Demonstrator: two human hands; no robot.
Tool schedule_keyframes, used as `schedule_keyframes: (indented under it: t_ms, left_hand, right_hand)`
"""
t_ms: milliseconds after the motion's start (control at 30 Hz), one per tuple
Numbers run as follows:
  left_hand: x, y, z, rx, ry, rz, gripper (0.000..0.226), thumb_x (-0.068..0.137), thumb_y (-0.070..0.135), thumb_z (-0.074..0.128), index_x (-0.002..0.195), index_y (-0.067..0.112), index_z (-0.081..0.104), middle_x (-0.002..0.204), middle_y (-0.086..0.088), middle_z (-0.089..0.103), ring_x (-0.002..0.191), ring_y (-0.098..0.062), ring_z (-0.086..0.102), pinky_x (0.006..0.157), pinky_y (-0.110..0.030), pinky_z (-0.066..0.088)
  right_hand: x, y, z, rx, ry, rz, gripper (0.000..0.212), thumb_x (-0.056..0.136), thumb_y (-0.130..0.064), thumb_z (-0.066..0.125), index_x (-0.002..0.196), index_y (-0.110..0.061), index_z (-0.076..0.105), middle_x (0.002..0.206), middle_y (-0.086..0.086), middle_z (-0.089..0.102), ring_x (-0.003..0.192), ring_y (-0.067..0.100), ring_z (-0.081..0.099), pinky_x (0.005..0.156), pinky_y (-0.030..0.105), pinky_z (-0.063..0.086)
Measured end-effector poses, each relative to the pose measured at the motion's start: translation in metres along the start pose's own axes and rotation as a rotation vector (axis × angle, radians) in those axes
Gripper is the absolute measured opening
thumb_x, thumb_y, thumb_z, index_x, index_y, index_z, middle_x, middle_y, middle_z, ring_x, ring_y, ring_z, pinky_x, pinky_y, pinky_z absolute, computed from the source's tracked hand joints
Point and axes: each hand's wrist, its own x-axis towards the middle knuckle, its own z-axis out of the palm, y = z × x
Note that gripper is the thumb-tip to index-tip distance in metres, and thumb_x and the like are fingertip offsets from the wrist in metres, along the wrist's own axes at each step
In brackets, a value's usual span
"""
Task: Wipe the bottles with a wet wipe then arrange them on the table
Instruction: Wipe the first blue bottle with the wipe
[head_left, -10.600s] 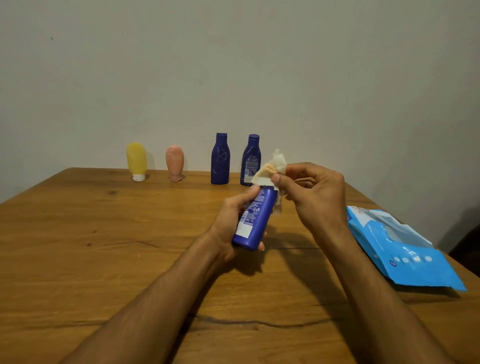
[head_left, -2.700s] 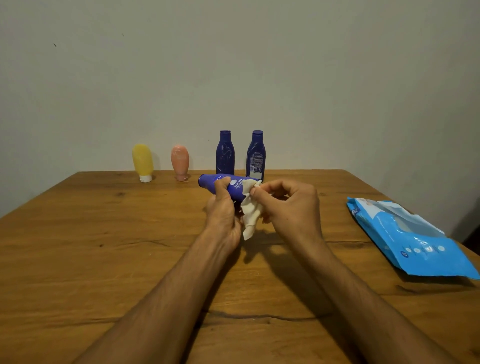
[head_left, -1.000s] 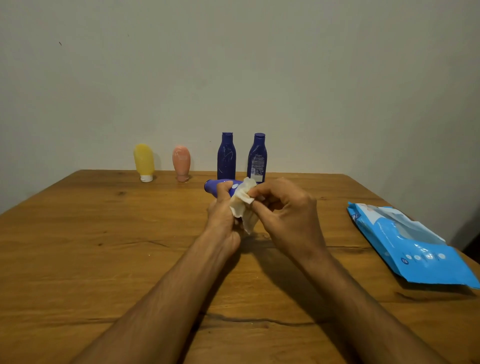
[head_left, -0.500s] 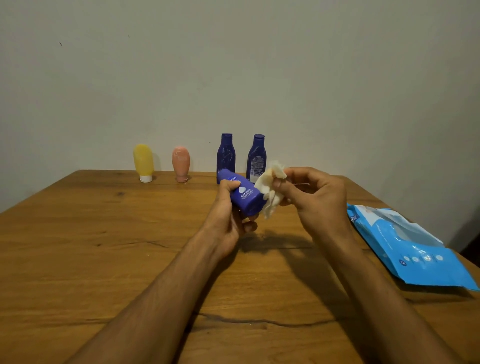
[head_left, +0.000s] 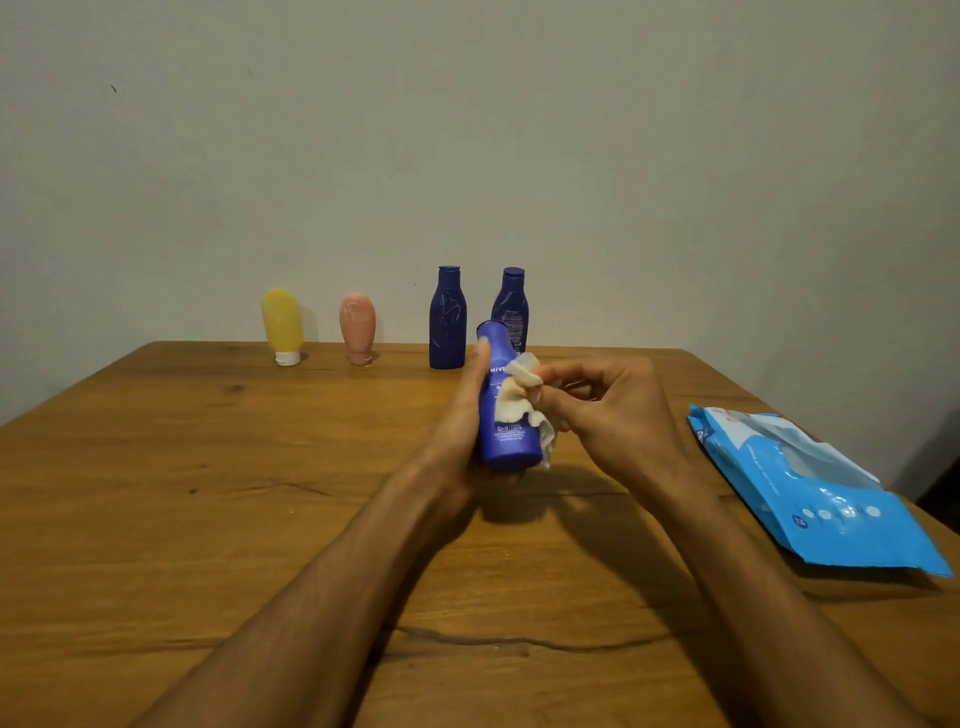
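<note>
Currently the left hand (head_left: 462, 415) grips the blue bottle (head_left: 506, 415) at frame centre, just above the surface (head_left: 208, 493). The right hand (head_left: 608, 410) pinches the wet wipe (head_left: 519, 400) against its side. Wet plastic could slip from that one-handed grip and knock over the standing bottles (head_left: 447, 322) behind.

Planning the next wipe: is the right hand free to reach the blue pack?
Probably yes: nothing lies between the right hand and the pack, though it is pinching the wipe.
</note>
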Motion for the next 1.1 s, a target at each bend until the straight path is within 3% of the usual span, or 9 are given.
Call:
schedule_keyframes:
  t_ms: [100, 200, 300, 400, 567, 767, 900, 967, 1100]
  left_hand:
    - [0.000, 0.001, 0.004, 0.054, -0.030, 0.046, 0.082, 0.081, 0.079, 0.031, 0.120, 0.014, 0.062, 0.096, -0.014, 0.072, 0.085, -0.026, 0.067, 0.084, -0.043, 0.055]
    - [0.001, 0.001, 0.003, 0.153, -0.041, 0.080, 0.095, 0.066, 0.086, 0.032, 0.124, 0.015, 0.060, 0.106, -0.020, 0.071, 0.096, -0.031, 0.067, 0.097, -0.051, 0.051]
    - [-0.002, 0.001, 0.002, 0.252, -0.065, 0.127, 0.088, 0.062, 0.084, 0.035, 0.109, 0.015, 0.063, 0.099, -0.015, 0.073, 0.093, -0.030, 0.069, 0.096, -0.051, 0.051]
    - [-0.004, -0.003, 0.006, 0.373, -0.136, 0.177, 0.082, 0.063, 0.081, 0.047, 0.116, 0.020, 0.060, 0.109, -0.017, 0.071, 0.104, -0.039, 0.067, 0.096, -0.056, 0.052]
    - [-0.006, -0.004, 0.005, 0.460, -0.153, 0.163, 0.069, 0.066, 0.069, 0.069, 0.123, 0.033, 0.052, 0.121, -0.008, 0.066, 0.112, -0.029, 0.065, 0.102, -0.054, 0.048]
    - [-0.003, 0.002, -0.005, 0.630, -0.099, 0.257, 0.060, 0.080, 0.038, 0.073, 0.133, 0.039, 0.044, 0.127, 0.008, 0.060, 0.115, -0.009, 0.058, 0.103, -0.041, 0.047]
    - [-0.003, 0.005, -0.006, 0.697, -0.048, 0.332, 0.049, 0.080, 0.033, 0.074, 0.118, 0.045, 0.046, 0.117, 0.014, 0.060, 0.106, 0.001, 0.058, 0.089, -0.023, 0.046]
    - [-0.003, 0.005, -0.007, 0.721, -0.022, 0.348, 0.050, 0.082, 0.030, 0.073, 0.121, 0.043, 0.045, 0.119, 0.013, 0.059, 0.105, 0.002, 0.057, 0.086, -0.020, 0.046]
    - [-0.004, 0.005, -0.008, 0.756, 0.012, 0.373, 0.065, 0.082, 0.028, 0.072, 0.140, 0.033, 0.043, 0.132, 0.006, 0.056, 0.115, -0.006, 0.056, 0.097, -0.030, 0.049]
  right_hand:
    - [0.000, 0.004, 0.001, -0.071, 0.087, -0.018, 0.014, 0.082, -0.019, 0.070, 0.096, -0.022, 0.070, 0.090, -0.007, 0.070, 0.079, 0.005, 0.067, 0.062, 0.017, 0.054]
    - [0.001, 0.000, -0.004, -0.099, -0.043, -0.108, 0.017, 0.080, -0.018, 0.071, 0.095, -0.024, 0.072, 0.093, -0.006, 0.068, 0.082, 0.006, 0.064, 0.069, 0.019, 0.054]
    - [0.000, -0.001, -0.003, -0.178, -0.118, -0.206, 0.019, 0.077, -0.013, 0.072, 0.092, -0.025, 0.072, 0.089, -0.007, 0.066, 0.083, 0.006, 0.063, 0.073, 0.019, 0.053]
    - [-0.001, 0.002, 0.002, -0.278, 0.015, -0.287, 0.018, 0.080, -0.017, 0.071, 0.098, -0.019, 0.071, 0.089, -0.008, 0.060, 0.082, 0.004, 0.059, 0.071, 0.011, 0.049]
    - [0.002, 0.003, 0.003, -0.344, 0.222, -0.321, 0.020, 0.083, -0.020, 0.069, 0.102, -0.016, 0.070, 0.098, -0.004, 0.055, 0.086, 0.003, 0.056, 0.072, 0.005, 0.046]
    - [0.006, -0.001, -0.010, -0.123, 0.413, -0.211, 0.015, 0.087, -0.017, 0.064, 0.101, -0.021, 0.067, 0.097, -0.003, 0.067, 0.083, 0.003, 0.065, 0.065, 0.015, 0.054]
    - [0.010, -0.005, -0.023, 0.092, 0.538, -0.086, 0.014, 0.086, -0.021, 0.066, 0.100, -0.021, 0.068, 0.092, -0.004, 0.068, 0.082, 0.010, 0.067, 0.065, 0.024, 0.057]
    - [0.010, -0.007, -0.025, 0.120, 0.535, -0.088, 0.016, 0.086, -0.019, 0.067, 0.101, -0.021, 0.068, 0.092, -0.003, 0.069, 0.084, 0.011, 0.067, 0.069, 0.026, 0.057]
    - [0.005, -0.015, -0.017, -0.024, 0.382, -0.231, 0.018, 0.086, -0.017, 0.066, 0.102, -0.025, 0.066, 0.094, -0.008, 0.066, 0.084, 0.004, 0.063, 0.067, 0.014, 0.051]
